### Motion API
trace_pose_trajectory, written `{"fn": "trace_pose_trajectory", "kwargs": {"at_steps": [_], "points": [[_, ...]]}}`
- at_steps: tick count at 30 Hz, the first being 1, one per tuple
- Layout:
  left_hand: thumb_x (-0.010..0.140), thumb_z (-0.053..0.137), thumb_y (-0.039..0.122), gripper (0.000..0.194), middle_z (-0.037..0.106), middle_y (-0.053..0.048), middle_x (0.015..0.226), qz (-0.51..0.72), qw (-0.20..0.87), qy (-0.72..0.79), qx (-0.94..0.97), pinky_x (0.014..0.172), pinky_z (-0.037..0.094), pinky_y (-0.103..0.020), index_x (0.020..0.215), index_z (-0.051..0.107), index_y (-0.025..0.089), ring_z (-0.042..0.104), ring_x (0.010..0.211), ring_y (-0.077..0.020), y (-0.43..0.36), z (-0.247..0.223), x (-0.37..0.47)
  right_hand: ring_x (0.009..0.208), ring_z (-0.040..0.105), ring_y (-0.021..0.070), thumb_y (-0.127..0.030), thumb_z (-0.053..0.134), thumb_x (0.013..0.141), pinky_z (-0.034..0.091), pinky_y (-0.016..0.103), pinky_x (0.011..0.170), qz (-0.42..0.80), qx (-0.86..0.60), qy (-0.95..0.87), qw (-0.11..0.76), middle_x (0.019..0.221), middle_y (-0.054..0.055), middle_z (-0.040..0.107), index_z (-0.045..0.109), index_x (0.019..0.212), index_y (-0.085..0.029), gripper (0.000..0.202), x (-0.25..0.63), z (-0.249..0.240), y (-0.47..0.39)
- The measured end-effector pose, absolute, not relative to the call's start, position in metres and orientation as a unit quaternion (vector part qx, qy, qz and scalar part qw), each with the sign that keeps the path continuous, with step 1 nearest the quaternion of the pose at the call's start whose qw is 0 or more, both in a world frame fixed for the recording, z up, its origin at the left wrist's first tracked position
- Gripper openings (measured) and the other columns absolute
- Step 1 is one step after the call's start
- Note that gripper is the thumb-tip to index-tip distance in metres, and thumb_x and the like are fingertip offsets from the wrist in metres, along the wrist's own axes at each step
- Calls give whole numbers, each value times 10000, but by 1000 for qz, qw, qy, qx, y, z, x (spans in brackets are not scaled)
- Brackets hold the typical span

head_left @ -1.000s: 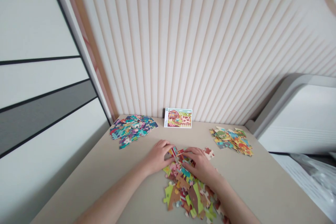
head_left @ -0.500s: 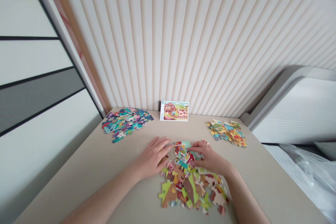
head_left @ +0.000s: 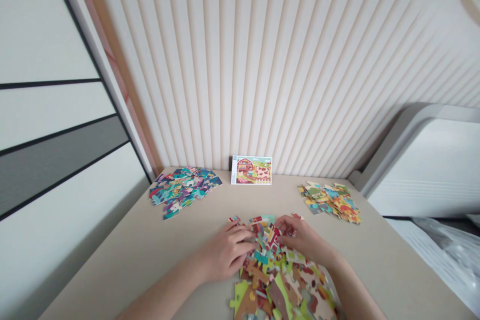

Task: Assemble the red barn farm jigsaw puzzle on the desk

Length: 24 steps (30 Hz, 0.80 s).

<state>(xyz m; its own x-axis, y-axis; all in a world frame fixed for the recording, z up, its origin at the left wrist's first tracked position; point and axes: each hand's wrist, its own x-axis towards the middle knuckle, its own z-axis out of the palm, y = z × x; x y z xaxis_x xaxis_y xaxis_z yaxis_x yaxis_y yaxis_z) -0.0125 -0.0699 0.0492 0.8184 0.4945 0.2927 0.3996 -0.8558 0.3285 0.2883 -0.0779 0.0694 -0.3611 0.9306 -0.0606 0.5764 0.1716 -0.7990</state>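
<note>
A loose heap of jigsaw puzzle pieces (head_left: 279, 280), in green, brown, red and cream, lies on the table before me. On the heap's left edge rests my left hand (head_left: 229, 250), its fingers stretched over the pieces and hiding some. My right hand (head_left: 300, 235) is at the heap's upper right, fingers bent but apart, touching pieces near a red barn piece (head_left: 273, 236). No piece shows gripped in either hand. Just beyond my left fingertips a small red-and-white piece (head_left: 234, 219) sticks out. The heap's near end runs out of view.
A farm picture card (head_left: 252, 170) leans upright against the ribbed wall (head_left: 243, 60). Purple-and-teal puzzle pieces (head_left: 183, 187) lie at the back left, yellow-and-orange ones (head_left: 332, 201) at the back right. A white cabinet (head_left: 56, 175) stands left of the table (head_left: 123, 255).
The view has tilted up, so everything sits lower. My left hand has moved right onto the heap, uncovering a red piece behind it. My right fingers have bent more.
</note>
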Motion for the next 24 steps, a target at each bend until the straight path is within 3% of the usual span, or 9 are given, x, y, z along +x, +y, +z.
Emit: {"fn": "trace_pose_trajectory", "kwargs": {"at_steps": [2,8,13,16,21,24], "points": [[981,493,194,356,674,-50,1290,196,130,232,944,1171,390,-466,1274,660,310,595,1242,-243,-70,50,-12,742,641,184,-322,641,888,510,293,680,391,-518,-720,244,848,15,705,711,1106,-236,244,289,69,-76],[981,517,185,309,696,-61,1182,235,133,242,932,1132,425,-474,1262,626,255,619,1159,-234,-70,49,-8,879,632,203,-419,531,995,502,318,765,327,-509,-727,325,1030,76,695,747,1203,-241,348,294,60,-66],[1012,544,254,537,624,-92,1309,298,125,319,891,1050,503,-435,1525,391,289,591,1196,-240,-59,40,-4,777,618,169,-462,643,940,508,301,705,383,-495,-654,424,985,51,699,595,1415,-229,531,275,41,-55],[995,601,310,654,612,-93,1333,295,118,317,894,1056,500,-450,1576,302,300,583,1212,-253,-52,35,-4,805,647,184,-430,713,898,535,329,757,422,-475,-641,430,992,47,740,484,1503,-233,676,254,38,-55],[973,630,282,564,648,-86,1241,267,120,299,908,1049,485,-449,1500,428,258,591,1164,-260,-53,36,-4,894,688,201,-369,677,936,552,385,887,414,-456,-671,414,1073,34,765,516,1472,-298,564,231,45,-64],[946,672,357,610,640,-105,1259,261,132,285,913,1053,477,-451,1496,437,232,582,1175,-276,-56,39,-6,911,691,196,-349,659,947,555,377,896,395,-465,-674,417,1096,33,763,546,1439,-305,507,230,45,-67]]}}
